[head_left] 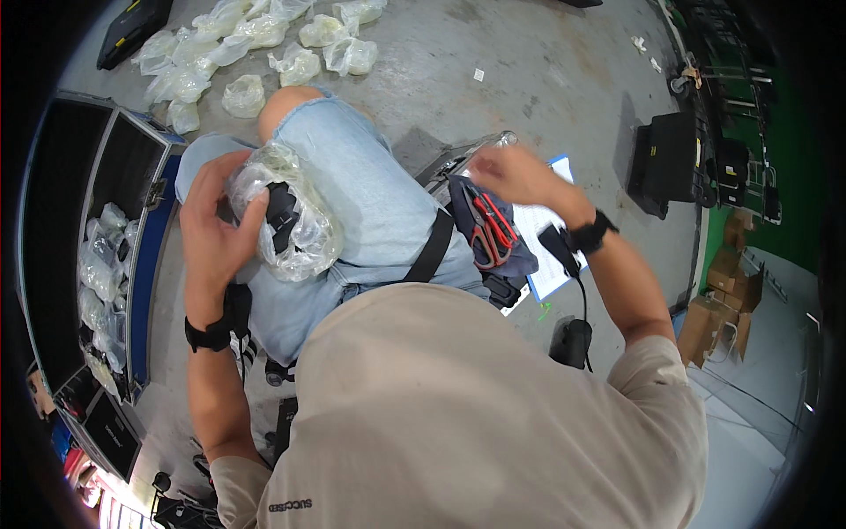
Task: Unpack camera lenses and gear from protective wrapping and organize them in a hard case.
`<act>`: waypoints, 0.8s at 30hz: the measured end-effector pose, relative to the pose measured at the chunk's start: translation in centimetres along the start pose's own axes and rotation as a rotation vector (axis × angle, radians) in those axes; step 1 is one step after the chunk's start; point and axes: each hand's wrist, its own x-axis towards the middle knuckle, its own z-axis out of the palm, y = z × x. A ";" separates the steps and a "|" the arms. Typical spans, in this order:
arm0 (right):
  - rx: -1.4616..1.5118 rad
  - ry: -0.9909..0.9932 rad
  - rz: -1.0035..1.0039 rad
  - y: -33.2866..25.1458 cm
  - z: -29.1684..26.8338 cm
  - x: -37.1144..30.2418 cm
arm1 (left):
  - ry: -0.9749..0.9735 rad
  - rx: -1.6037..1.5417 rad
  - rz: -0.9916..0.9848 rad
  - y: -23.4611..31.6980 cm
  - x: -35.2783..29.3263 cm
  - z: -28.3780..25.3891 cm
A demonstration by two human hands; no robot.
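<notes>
Plastic, clear and crumpled, is wrapped around a black object [282, 214] left of centre in my frame, and the bag [319, 242] rests on the wearer's denim-covered legs [370, 207]. From my remote seat I see the left hand [225, 212] gripping its left side, thumb pressed over the front by the black object, fingers spread along the upper edge. Right of centre, the right hand [515, 179] is raised with bent fingers, just above a dark cloth pouch [520, 257]; its fingertips blur on my feed, so I cannot tell whether they are closed on anything. Red-and-grey scissors [493, 234] lie against that pouch. Beside it, to the right, I make out a blue-edged clipboard [548, 267] with white paper, partly behind the right forearm. At the upper left, many more clear bags [251, 31] are spread over the grey floor [555, 88], near a black case [134, 33]. Along the left edge an open blue-sided case [152, 273] holds further bagged items [101, 269]. Toward the right I see another black case [667, 159], and below it cardboard boxes [727, 286].
</notes>
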 end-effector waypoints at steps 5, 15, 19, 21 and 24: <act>-0.113 0.010 0.289 4.5 6.2 -7.4 | 0.116 0.164 0.238 -0.3 0.3 1.1; -0.011 0.045 0.450 5.8 8.1 -10.1 | -0.004 0.163 0.188 -0.1 0.0 0.5; -0.201 0.418 0.305 4.6 10.7 -10.8 | -0.012 0.192 0.188 0.5 0.1 0.5; -0.235 0.427 0.261 4.4 11.5 -10.6 | -0.015 0.195 0.189 0.9 0.3 0.7; -0.359 0.177 0.364 3.3 12.9 -10.4 | 0.039 0.134 0.125 1.3 0.3 1.0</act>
